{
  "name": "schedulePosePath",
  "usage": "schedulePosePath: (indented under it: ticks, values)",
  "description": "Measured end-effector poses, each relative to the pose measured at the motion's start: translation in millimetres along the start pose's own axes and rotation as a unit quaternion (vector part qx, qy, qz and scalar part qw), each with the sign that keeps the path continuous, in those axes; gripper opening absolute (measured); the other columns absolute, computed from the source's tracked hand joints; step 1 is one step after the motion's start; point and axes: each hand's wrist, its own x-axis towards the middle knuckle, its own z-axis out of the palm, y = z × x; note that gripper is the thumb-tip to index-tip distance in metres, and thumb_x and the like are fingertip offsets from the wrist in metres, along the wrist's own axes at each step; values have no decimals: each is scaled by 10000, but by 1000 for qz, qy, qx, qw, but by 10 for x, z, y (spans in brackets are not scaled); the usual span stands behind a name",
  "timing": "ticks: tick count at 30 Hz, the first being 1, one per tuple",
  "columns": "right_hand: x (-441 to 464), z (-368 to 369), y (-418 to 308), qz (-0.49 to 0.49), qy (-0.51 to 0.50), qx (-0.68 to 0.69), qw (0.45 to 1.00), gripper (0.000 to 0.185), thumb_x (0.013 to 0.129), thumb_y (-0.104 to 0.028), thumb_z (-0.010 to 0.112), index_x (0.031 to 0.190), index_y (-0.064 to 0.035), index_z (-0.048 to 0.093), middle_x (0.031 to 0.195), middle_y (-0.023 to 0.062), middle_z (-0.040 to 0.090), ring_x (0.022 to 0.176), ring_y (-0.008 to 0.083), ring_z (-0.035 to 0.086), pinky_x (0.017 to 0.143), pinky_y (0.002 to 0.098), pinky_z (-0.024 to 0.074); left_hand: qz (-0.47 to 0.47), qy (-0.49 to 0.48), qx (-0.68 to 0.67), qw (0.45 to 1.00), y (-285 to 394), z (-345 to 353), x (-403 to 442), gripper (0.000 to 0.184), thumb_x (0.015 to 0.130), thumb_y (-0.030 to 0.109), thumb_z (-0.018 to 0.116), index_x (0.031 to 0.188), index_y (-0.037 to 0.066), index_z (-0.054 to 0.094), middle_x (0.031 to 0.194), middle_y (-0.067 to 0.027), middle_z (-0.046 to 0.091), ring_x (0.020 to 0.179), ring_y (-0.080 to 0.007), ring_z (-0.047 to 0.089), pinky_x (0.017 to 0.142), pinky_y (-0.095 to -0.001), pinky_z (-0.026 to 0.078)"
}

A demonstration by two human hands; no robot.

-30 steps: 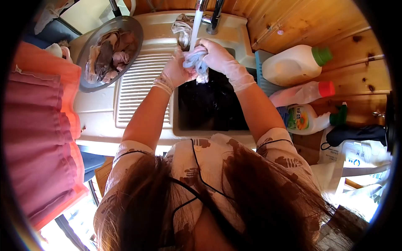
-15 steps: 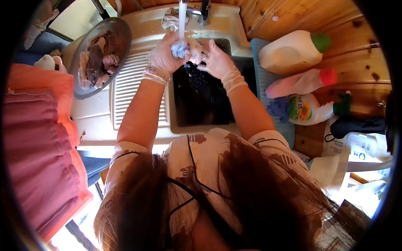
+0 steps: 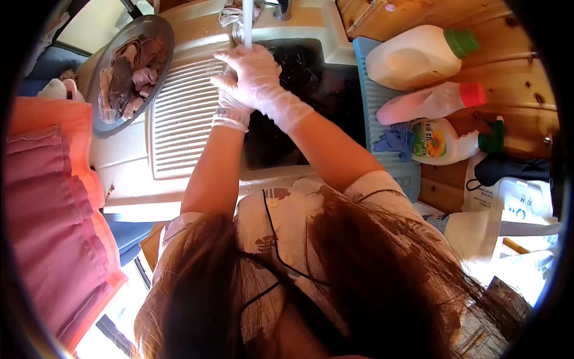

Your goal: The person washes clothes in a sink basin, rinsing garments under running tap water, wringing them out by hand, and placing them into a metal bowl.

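Observation:
Both hands wear thin, translucent gloves and meet under the running water (image 3: 247, 24) at the sink's upper left. My right hand (image 3: 254, 75) lies across the top of my left hand (image 3: 232, 99), its thumb and a finger spread toward the left. Most of my left hand is covered, so its fingers are hidden. The pale blue cloth of the earlier frames does not show; whether it is between the hands cannot be seen. Below them is the sink basin (image 3: 281, 146) with dark water or dark cloth in it.
A grey bowl (image 3: 165, 72) of wet cloths stands on the ribbed drainboard (image 3: 185, 119). Another cloth (image 3: 234, 14) lies by the faucet (image 3: 282, 9). On the right, a blue tray (image 3: 372, 107) bears a white jug (image 3: 412, 57), a pink bottle (image 3: 421, 105) and a spray bottle (image 3: 439, 142).
My right hand has moved left and now lies over my left hand. The pale blue cloth has gone out of sight. The view has shifted slightly.

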Motion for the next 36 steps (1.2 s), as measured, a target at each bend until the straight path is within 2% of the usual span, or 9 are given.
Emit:
schedulePosePath:
  ticks: [2,6,10,13,16,19,23,29,36]
  values:
    - [109,-49,163,141,-105,36,984,299,825,-331,598,990,-87,650,913,107,635,896,264,580,837,408,447,-51,-99,-733,671,-620,-378,-250,388,859,315,543,1153,63,520,1120,-85,603,1089,-192,536,886,-330,457]
    - [-228,12,36,48,-48,106,992,198,818,-193,568,914,-47,661,947,150,620,999,282,555,869,374,447,-80,-9,-957,279,-14,293,-179,373,920,316,387,1125,33,519,1033,-117,597,972,-234,568,914,-350,436]
    - [137,-338,-114,163,-234,86,955,261,845,-273,549,997,-83,643,915,120,650,915,236,600,844,384,453,-45,-76,-689,719,-244,-53,-125,338,946,294,349,1115,52,514,1039,-120,586,958,-206,566,922,-344,435]
    - [52,-79,264,80,-40,70,994,251,836,-260,556,991,-85,647,888,129,660,814,240,627,740,352,501,23,-69,-303,950,-246,-54,-145,324,952,286,349,1114,53,503,1053,-129,555,972,-213,548,917,-349,430]
    - [-173,-80,31,73,-112,143,981,330,824,-165,573,1114,-7,581,1091,159,582,998,332,536,909,384,398,86,-32,164,982,-73,3,-98,315,950,282,363,1116,47,490,1071,-142,512,998,-234,523,906,-359,423]
    - [-138,38,43,11,-23,123,992,304,811,-255,613,990,-9,615,998,148,594,915,333,544,791,415,434,41,-42,8,998,-68,23,14,352,938,292,390,1183,46,451,1136,-145,476,1056,-239,505,898,-366,424]
    - [136,-18,153,38,-1,90,995,359,769,-381,645,847,-32,613,861,174,592,811,355,556,765,433,446,-21,43,-547,836,-209,134,70,349,882,293,468,1152,78,521,1119,-113,548,1077,-255,507,879,-352,415]
    - [270,57,245,167,-121,135,969,443,821,-457,553,804,-18,610,786,199,616,745,386,593,704,466,470,-62,-44,-620,781,-341,-41,68,274,857,298,486,1049,121,569,999,-70,611,963,-241,583,748,-369,487]
    - [318,68,580,346,-249,214,879,323,886,-313,467,943,-62,663,829,178,655,728,336,635,660,418,508,-160,-236,-956,74,100,294,93,259,924,307,409,968,107,567,796,-54,603,604,-175,541,441,-307,422]
